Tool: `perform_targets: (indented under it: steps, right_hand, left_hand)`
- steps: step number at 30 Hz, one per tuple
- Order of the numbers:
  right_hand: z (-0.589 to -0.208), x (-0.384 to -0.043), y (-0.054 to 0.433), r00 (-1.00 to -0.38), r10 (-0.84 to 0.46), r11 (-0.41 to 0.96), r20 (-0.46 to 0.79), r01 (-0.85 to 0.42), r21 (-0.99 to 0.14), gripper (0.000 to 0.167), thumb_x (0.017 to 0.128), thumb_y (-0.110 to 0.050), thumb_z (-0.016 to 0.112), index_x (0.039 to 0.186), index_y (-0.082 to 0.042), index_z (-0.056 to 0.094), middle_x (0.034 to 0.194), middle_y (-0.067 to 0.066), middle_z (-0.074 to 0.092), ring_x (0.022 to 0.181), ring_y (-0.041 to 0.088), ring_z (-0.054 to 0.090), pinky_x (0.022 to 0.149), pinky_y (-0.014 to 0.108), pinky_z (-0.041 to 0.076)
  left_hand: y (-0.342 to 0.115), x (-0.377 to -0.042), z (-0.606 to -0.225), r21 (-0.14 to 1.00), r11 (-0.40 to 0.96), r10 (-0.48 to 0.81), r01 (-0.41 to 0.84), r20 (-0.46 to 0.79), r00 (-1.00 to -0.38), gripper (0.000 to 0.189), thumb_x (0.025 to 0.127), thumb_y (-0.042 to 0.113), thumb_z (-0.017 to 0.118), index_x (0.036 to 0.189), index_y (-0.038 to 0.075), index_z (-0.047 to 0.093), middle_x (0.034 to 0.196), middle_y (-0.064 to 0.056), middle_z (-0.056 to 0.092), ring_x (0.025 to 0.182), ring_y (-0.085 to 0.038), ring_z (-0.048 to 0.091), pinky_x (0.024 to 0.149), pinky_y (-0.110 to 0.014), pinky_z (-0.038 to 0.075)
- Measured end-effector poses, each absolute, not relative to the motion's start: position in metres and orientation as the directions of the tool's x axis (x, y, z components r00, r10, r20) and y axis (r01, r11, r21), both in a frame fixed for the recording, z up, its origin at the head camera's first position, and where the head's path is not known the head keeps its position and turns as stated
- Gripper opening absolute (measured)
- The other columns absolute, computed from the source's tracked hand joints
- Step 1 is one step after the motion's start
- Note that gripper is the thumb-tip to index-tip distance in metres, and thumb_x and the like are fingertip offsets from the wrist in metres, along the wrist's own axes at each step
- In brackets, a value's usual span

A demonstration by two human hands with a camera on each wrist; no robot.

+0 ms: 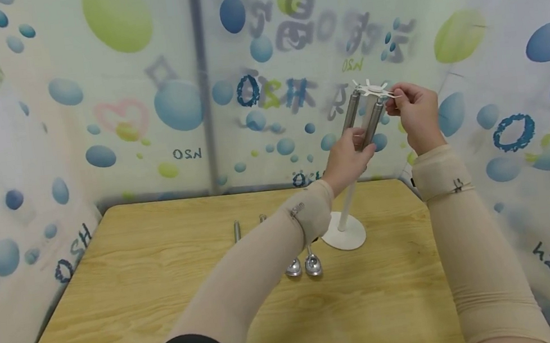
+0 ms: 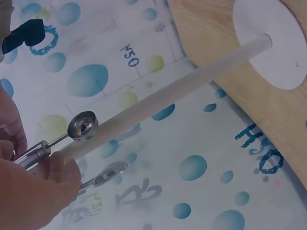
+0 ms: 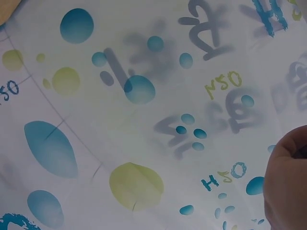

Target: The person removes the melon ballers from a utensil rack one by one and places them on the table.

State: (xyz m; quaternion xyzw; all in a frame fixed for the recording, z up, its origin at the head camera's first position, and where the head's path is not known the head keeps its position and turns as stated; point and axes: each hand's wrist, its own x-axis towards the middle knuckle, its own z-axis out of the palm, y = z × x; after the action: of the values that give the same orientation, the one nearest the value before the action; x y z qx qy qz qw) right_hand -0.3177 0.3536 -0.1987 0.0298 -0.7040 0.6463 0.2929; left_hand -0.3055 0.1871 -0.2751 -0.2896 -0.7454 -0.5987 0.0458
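A white stand has a round base [image 1: 344,231], a slim pole [image 2: 182,88] and a top with several hooked arms [image 1: 373,90]. Two metal scoops are at its top: the nearer one has its handle [image 1: 374,121] in front of the pole, the other handle [image 1: 351,111] is farther left. My left hand [image 1: 349,158] grips the nearer scoop's handle low down, its fingers close by the pole. That scoop's small round bowl [image 2: 83,126] overlaps the pole in the left wrist view. With thumb and fingertips my right hand [image 1: 416,113] pinches one hooked arm of the stand.
More metal scoops lie on the wooden table [image 1: 372,307], with bowls [image 1: 313,264] towards me and a handle [image 1: 237,231] behind; my left forearm partly hides them. Patterned curtains [image 1: 154,94] surround the table at the back and both sides.
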Motion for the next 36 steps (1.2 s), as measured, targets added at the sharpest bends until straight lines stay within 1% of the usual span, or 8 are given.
perform_targets:
  steps: [5,8,15,22,24,28,31,36]
  right_hand:
    - [-0.198,-0.316,0.351,-0.818,0.328,0.158,0.472,-0.445,-0.881,0.017,0.100,-0.013,0.060,0.091,-0.007,0.072,0.073,0.001,0.066,0.068,0.011,0.063,0.067,0.017,0.056]
    - [-0.199,-0.316,0.351,-0.811,0.321,0.162,0.488,-0.461,-0.873,0.017,0.101,-0.013,0.059,0.091,-0.006,0.072,0.073,0.001,0.066,0.068,0.010,0.063,0.067,0.018,0.056]
    - [-0.200,-0.317,0.351,-0.804,0.316,0.183,0.504,-0.469,-0.864,0.017,0.100,-0.014,0.060,0.092,-0.006,0.072,0.073,0.001,0.066,0.068,0.010,0.063,0.068,0.017,0.056]
    - [-0.201,-0.317,0.353,-0.805,0.327,0.214,0.496,-0.448,-0.868,0.017,0.101,-0.015,0.060,0.096,-0.006,0.072,0.076,0.000,0.064,0.070,0.011,0.061,0.069,0.017,0.056]
    - [-0.201,-0.317,0.353,-0.804,0.327,0.225,0.496,-0.444,-0.867,0.017,0.101,-0.016,0.059,0.097,-0.006,0.072,0.077,0.000,0.063,0.070,0.011,0.061,0.070,0.017,0.056]
    - [-0.202,-0.317,0.355,-0.809,0.326,0.212,0.489,-0.442,-0.872,0.017,0.101,-0.016,0.059,0.096,-0.007,0.072,0.076,0.001,0.063,0.070,0.011,0.061,0.070,0.017,0.056]
    - [-0.202,-0.316,0.355,-0.815,0.327,0.194,0.478,-0.437,-0.878,0.017,0.101,-0.016,0.060,0.096,-0.006,0.072,0.076,0.002,0.064,0.069,0.012,0.060,0.069,0.017,0.056]
    - [-0.200,-0.315,0.355,-0.831,0.330,0.192,0.449,-0.406,-0.893,0.017,0.101,-0.017,0.060,0.099,-0.005,0.071,0.079,0.002,0.064,0.071,0.012,0.061,0.070,0.016,0.056]
  left_hand:
    - [0.191,-0.307,-0.270,0.866,0.089,0.359,0.492,0.433,-0.827,0.044,0.102,0.022,0.065,0.143,0.013,0.053,0.126,-0.002,0.065,0.111,-0.013,0.063,0.086,-0.020,0.052]
    - [0.195,-0.306,-0.267,0.859,0.089,0.348,0.505,0.448,-0.823,0.044,0.101,0.022,0.066,0.142,0.010,0.054,0.124,-0.004,0.066,0.107,-0.013,0.064,0.084,-0.020,0.052]
    - [0.198,-0.303,-0.262,0.851,0.092,0.321,0.518,0.467,-0.824,0.036,0.101,0.018,0.065,0.137,0.010,0.061,0.114,-0.002,0.072,0.096,-0.007,0.066,0.077,-0.016,0.052]
    - [0.195,-0.299,-0.259,0.836,0.060,0.351,0.546,0.494,-0.795,0.042,0.099,0.015,0.068,0.141,0.012,0.059,0.108,-0.002,0.074,0.088,-0.005,0.068,0.071,-0.016,0.053]
    - [0.193,-0.298,-0.258,0.830,0.050,0.361,0.556,0.504,-0.785,0.044,0.099,0.015,0.069,0.141,0.013,0.058,0.108,-0.002,0.074,0.089,-0.005,0.069,0.071,-0.016,0.054]
    - [0.186,-0.297,-0.259,0.823,0.029,0.382,0.567,0.515,-0.767,0.044,0.098,0.016,0.069,0.141,0.013,0.059,0.113,-0.003,0.072,0.094,-0.008,0.069,0.075,-0.016,0.055]
    - [0.178,-0.300,-0.262,0.833,0.007,0.389,0.554,0.508,-0.769,0.046,0.097,0.014,0.071,0.142,0.012,0.059,0.113,-0.003,0.071,0.096,-0.009,0.069,0.076,-0.018,0.055]
    - [0.160,-0.305,-0.269,0.840,0.022,0.365,0.542,0.498,-0.787,0.045,0.095,0.014,0.074,0.138,0.010,0.061,0.113,-0.004,0.071,0.095,-0.009,0.069,0.076,-0.019,0.056]
